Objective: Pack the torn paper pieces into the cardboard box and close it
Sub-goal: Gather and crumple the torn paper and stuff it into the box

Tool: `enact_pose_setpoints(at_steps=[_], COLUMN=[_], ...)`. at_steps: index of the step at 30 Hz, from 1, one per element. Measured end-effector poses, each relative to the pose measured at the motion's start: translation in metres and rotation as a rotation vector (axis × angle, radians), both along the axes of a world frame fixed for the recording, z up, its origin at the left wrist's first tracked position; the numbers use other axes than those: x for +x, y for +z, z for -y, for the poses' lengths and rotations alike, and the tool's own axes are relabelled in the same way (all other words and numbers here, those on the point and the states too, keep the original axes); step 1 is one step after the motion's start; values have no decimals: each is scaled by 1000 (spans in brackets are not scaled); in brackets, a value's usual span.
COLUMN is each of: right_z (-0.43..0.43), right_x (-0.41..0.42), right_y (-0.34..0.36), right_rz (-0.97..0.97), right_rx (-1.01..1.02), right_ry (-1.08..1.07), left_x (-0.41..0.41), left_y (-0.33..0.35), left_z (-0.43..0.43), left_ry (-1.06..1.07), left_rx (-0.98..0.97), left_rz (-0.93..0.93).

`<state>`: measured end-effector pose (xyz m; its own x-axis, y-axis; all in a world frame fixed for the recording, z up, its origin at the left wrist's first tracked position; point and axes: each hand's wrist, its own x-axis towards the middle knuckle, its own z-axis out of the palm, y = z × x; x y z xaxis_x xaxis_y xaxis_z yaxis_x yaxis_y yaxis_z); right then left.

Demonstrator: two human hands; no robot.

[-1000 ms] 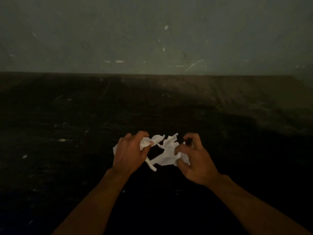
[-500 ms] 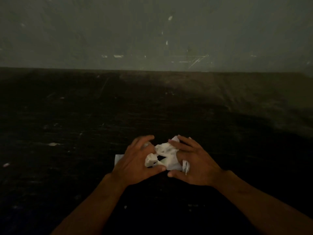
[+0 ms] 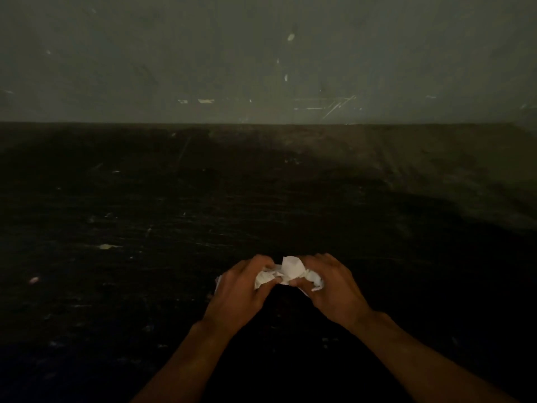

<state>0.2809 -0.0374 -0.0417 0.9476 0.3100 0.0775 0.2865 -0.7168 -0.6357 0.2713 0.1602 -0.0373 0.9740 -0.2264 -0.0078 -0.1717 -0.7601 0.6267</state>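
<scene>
Between both hands, the torn paper pieces (image 3: 286,274) are now bunched into one tight wad, no longer spread loose as a second ago. Left hand (image 3: 242,289) and right hand (image 3: 334,286) fingers clench it above the dark tabletop (image 3: 145,228). No cardboard box shows; nothing obstructs.
</scene>
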Motion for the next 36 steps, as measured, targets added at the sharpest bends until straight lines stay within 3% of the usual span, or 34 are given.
enact_pose_setpoints(at_steps=[4,7,10,16,23,29,36], right_z=[7,18,31,57,98,151,232], right_x=[-23,-43,-64,-104,-147,-199,-297], right_y=[16,33,59,117,195,263,306], right_rz=[-294,-365,-289,-23,209,387,491], right_rx=[323,479,505,523,547,517,323], right_ry=[-148,-234,-221,-162,-48,-71,-328], left_x=[-31,-56,-74,-110,-167,-215,-270], left_y=[14,29,53,122,212,269,307], left_z=[8,20,35,63,93,137,204], left_ry=[206,342,368,294,185,119,34], left_rx=[-235,-394,-465,-279,-173,-176,-264], left_rz=[-12,-36,-20,369,632,740,743])
